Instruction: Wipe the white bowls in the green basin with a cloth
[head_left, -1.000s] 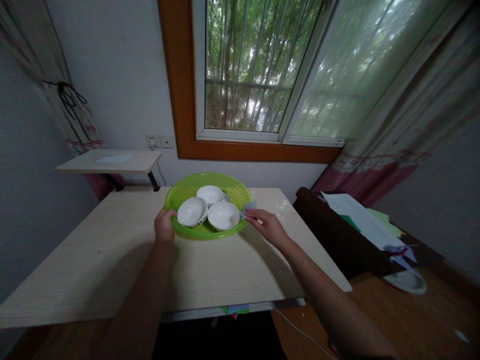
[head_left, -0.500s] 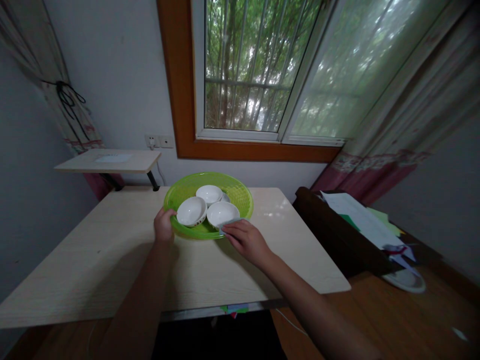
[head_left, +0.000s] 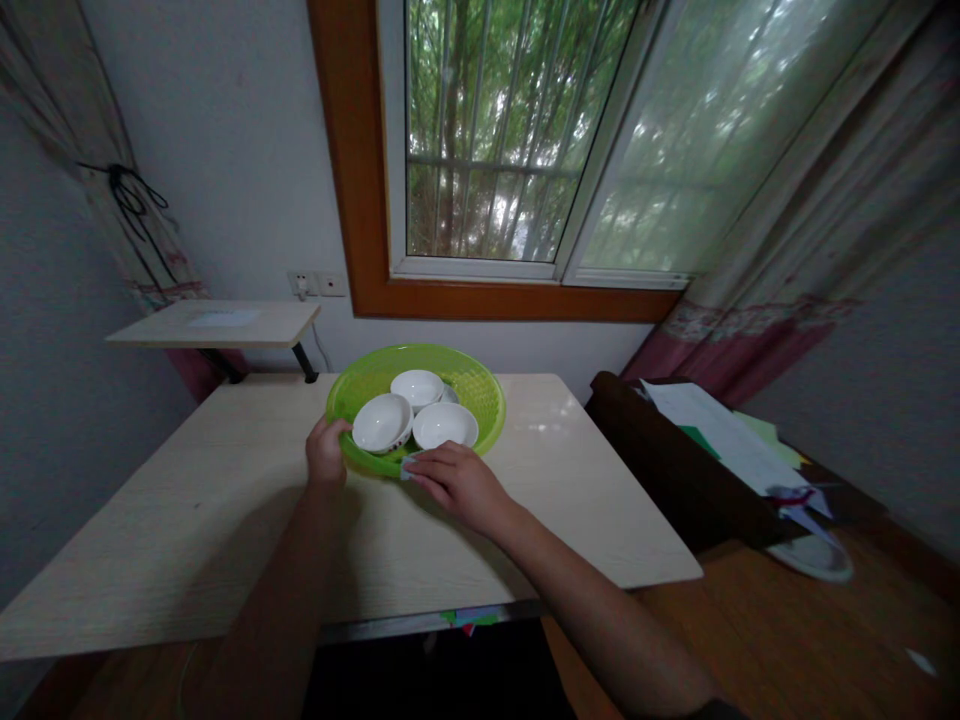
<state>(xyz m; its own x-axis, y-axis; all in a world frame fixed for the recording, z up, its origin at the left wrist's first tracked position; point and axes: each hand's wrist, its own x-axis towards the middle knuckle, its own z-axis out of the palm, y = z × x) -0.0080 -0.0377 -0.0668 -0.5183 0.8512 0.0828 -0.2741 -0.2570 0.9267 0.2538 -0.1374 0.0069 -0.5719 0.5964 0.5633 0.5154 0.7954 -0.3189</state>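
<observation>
A round green basket (head_left: 480,388) stands on the far middle of a pale wooden table (head_left: 225,520). Three white bowls (head_left: 445,425) sit inside it, close together. My left hand (head_left: 325,453) grips the basket's near-left rim. My right hand (head_left: 457,480) presses a small pale blue cloth (head_left: 409,464) against the basket's near rim, fingers curled over it; only a corner of the cloth shows.
A small side table (head_left: 214,323) stands at the back left by a tied curtain. Wall sockets (head_left: 318,284) sit under the window. To the right, a dark bench (head_left: 675,470) carries papers (head_left: 720,430); a white plate (head_left: 817,558) lies on the wooden floor.
My right hand has slid the cloth leftward along the basket's near rim, from its right side to the front. My left hand has stayed on the rim.
</observation>
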